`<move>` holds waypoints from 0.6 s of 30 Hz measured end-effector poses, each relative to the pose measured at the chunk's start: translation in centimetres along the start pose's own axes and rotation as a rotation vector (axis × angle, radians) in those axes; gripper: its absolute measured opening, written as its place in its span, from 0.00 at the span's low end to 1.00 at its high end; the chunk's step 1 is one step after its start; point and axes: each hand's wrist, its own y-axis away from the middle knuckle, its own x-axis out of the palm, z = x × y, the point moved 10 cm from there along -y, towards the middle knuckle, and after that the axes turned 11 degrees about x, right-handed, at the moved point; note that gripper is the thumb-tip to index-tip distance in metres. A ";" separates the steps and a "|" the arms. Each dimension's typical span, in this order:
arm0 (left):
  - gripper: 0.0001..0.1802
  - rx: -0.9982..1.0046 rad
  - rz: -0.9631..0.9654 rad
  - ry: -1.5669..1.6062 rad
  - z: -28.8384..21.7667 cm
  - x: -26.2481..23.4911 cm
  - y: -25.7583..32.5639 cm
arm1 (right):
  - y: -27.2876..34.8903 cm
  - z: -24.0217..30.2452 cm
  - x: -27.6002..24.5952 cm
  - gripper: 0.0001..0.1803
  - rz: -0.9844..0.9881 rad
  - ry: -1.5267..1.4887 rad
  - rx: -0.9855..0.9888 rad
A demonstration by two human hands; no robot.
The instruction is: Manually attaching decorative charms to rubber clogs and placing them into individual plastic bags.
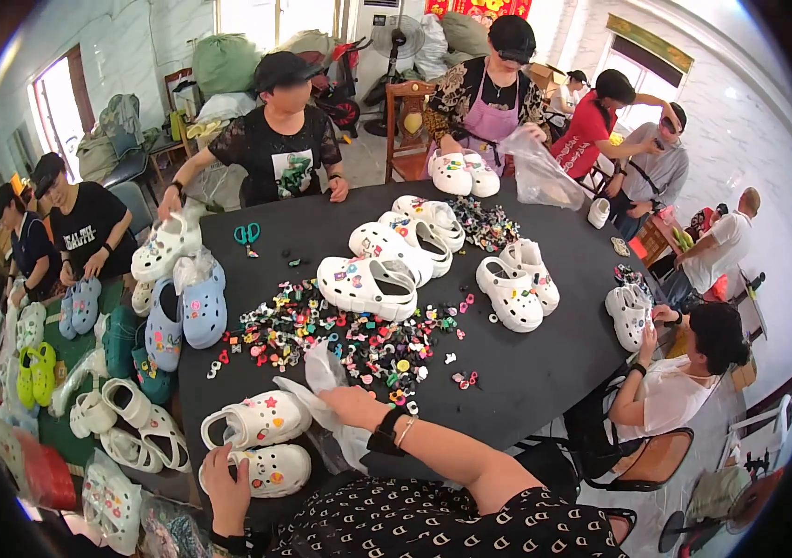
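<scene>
A pair of white clogs with colourful charms lies side by side at the near left edge of the dark table: the farther clog (270, 418) and the nearer clog (275, 471). My left hand (226, 485) is closed at the heel end of the nearer one, its thumb and fingers against the strap. Just right of the toes, my right hand (356, 409) grips a crumpled clear plastic bag (326, 372), part of which hangs below the wrist. Beyond that hand spreads a pile of small colourful charms (382, 344).
More white clogs (368, 288) stand mid-table, with another white pair (519, 288) to their right. Blue clogs (202, 302) and a green table (89, 446) with many shoes are at left. Teal scissors (247, 234) lie at the far side. Several co-workers sit around the table.
</scene>
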 end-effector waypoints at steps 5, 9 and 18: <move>0.25 -0.255 0.140 0.603 -0.1 1.5 -1.6 | 1.6 1.9 -8.7 0.16 -0.340 0.000 0.069; 0.31 -0.709 0.177 1.532 -5.5 3.8 -2.2 | 4.4 8.9 -15.4 0.18 -0.413 -0.082 0.068; 0.29 -0.518 0.005 1.537 -6.6 5.8 -5.2 | 7.4 16.9 -5.7 0.23 0.565 -0.506 -0.275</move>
